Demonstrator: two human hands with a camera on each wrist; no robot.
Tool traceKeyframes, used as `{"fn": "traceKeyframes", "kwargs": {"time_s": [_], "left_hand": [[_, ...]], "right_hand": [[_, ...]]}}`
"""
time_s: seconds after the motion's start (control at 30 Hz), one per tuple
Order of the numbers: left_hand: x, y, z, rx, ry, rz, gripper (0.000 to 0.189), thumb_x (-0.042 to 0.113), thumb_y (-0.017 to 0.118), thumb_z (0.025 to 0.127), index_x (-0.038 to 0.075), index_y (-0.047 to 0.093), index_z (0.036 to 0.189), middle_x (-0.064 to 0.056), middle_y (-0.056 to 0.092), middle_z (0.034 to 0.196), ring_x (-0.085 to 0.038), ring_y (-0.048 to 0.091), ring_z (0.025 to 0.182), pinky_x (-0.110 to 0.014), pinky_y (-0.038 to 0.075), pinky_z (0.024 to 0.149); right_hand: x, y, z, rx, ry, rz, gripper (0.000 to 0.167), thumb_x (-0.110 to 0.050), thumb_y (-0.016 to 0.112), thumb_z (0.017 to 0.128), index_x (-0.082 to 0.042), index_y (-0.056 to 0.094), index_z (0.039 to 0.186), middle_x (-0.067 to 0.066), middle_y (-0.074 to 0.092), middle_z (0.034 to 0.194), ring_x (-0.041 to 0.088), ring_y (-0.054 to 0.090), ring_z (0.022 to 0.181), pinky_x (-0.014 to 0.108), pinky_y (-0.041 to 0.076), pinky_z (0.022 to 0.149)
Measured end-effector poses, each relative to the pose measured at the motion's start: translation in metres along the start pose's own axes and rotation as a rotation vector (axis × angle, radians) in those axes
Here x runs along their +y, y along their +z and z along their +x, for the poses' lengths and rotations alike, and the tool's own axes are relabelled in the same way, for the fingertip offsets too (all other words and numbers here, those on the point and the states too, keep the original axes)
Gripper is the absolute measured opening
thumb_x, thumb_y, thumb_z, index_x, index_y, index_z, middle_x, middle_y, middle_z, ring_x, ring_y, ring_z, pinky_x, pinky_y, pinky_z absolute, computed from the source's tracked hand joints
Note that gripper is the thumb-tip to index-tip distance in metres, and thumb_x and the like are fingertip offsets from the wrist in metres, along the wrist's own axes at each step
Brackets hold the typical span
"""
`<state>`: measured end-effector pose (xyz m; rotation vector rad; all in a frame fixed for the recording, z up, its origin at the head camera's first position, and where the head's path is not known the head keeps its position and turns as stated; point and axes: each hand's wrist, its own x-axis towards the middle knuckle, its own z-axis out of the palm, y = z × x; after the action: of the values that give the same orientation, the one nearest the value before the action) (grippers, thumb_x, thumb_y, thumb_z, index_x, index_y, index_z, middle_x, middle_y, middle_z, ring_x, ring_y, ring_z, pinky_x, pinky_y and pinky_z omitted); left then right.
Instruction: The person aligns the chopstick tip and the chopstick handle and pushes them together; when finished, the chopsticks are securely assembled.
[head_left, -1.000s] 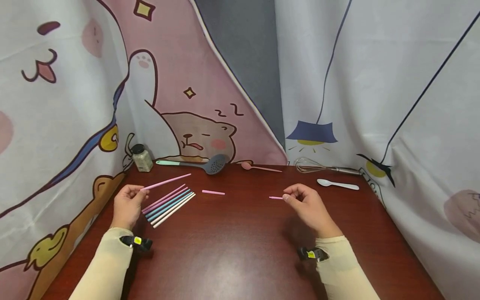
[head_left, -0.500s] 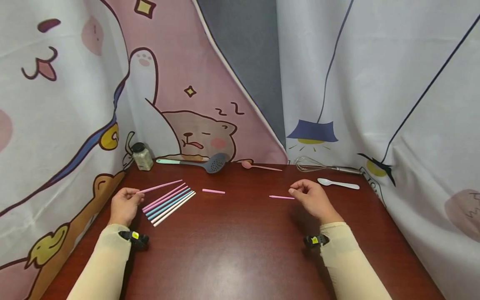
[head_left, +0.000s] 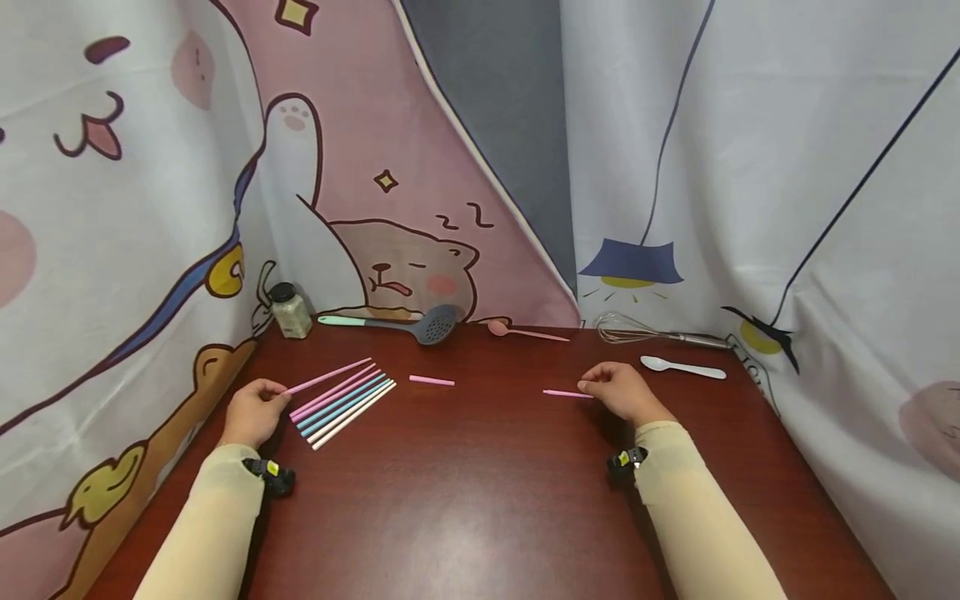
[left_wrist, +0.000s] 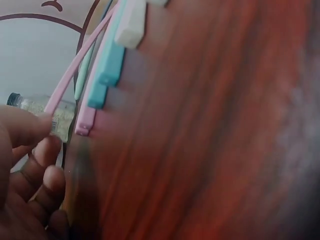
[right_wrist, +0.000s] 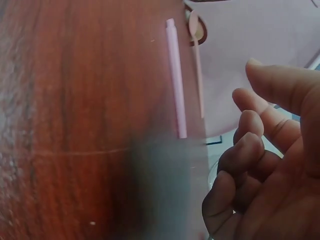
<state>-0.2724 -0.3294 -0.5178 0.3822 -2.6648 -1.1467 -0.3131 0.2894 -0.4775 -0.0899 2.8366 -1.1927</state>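
Observation:
My left hand (head_left: 255, 412) pinches a pink chopstick (head_left: 330, 375) near its end, between thumb and forefinger. The held chopstick slants beside a row of pink, blue and white chopsticks (head_left: 345, 408) on the table. In the left wrist view the square ends of the blue chopsticks (left_wrist: 113, 65) show. My right hand (head_left: 621, 392) has loosely bent fingers with nothing between them. Just left of its fingertips, a short pink stick (head_left: 564, 393) lies on the table; the right wrist view shows its narrower tip (right_wrist: 170, 22). Another short pink stick (head_left: 432, 380) lies right of the chopstick row.
Along the back of the brown table (head_left: 450, 500) lie a slotted skimmer (head_left: 435, 325), a pink spoon (head_left: 498, 329) and a whisk (head_left: 630, 331). A white spoon (head_left: 682, 367) is at the right, a black-lidded jar (head_left: 291, 312) at the back left. Printed curtains surround the table.
My right hand has let go of the short pink stick, which lies on the table, and moved slightly right. My left hand has lowered its chopstick toward the row.

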Motion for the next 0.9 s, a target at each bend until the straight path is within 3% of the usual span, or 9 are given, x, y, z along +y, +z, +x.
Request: {"fn": "traceKeyframes", "kwargs": {"time_s": [0.2, 0.43, 0.57, 0.8, 0.9], "left_hand": [[0.002, -0.004, -0.002, -0.036, -0.005, 0.055, 0.018, 0.016, 0.068, 0.101, -0.001, 0.070, 0.103, -0.017, 0.068, 0.093, -0.030, 0.058, 0.086, -0.036, 0.043, 0.070], [0.001, -0.009, 0.000, -0.146, -0.014, 0.137, 0.019, 0.017, 0.066, 0.100, -0.001, 0.071, 0.102, -0.020, 0.069, 0.098, -0.036, 0.060, 0.093, -0.039, 0.043, 0.072], [0.001, -0.011, 0.000, -0.172, -0.007, 0.162, 0.020, 0.017, 0.066, 0.099, -0.002, 0.071, 0.102, -0.021, 0.070, 0.099, -0.037, 0.062, 0.094, -0.040, 0.044, 0.073], [0.000, -0.012, 0.001, -0.182, -0.011, 0.135, 0.022, 0.019, 0.068, 0.099, -0.002, 0.071, 0.104, -0.023, 0.070, 0.104, -0.036, 0.062, 0.096, -0.039, 0.045, 0.074], [0.011, -0.008, 0.000, -0.161, 0.000, 0.077, 0.022, 0.019, 0.068, 0.101, -0.002, 0.070, 0.107, -0.018, 0.068, 0.099, -0.030, 0.059, 0.091, -0.037, 0.043, 0.071]], "right_hand": [[0.006, 0.002, 0.001, -0.025, 0.035, -0.017, 0.020, -0.022, 0.076, 0.096, -0.003, 0.074, 0.102, 0.007, 0.068, 0.088, 0.021, 0.058, 0.083, 0.033, 0.046, 0.071], [0.014, 0.007, 0.004, -0.055, 0.058, -0.065, 0.018, -0.019, 0.078, 0.094, -0.003, 0.074, 0.101, 0.008, 0.071, 0.093, 0.024, 0.057, 0.087, 0.034, 0.045, 0.074], [0.017, 0.006, 0.005, -0.070, 0.069, -0.058, 0.022, -0.018, 0.080, 0.092, -0.001, 0.073, 0.103, 0.012, 0.070, 0.096, 0.027, 0.058, 0.089, 0.034, 0.046, 0.075], [0.017, 0.005, 0.009, -0.095, 0.069, -0.069, 0.022, -0.016, 0.081, 0.090, 0.000, 0.073, 0.103, 0.012, 0.070, 0.095, 0.026, 0.059, 0.089, 0.034, 0.046, 0.075], [0.016, 0.005, 0.010, -0.097, 0.072, -0.074, 0.020, -0.014, 0.081, 0.089, 0.000, 0.074, 0.100, 0.010, 0.069, 0.092, 0.026, 0.058, 0.086, 0.034, 0.046, 0.073]]}}
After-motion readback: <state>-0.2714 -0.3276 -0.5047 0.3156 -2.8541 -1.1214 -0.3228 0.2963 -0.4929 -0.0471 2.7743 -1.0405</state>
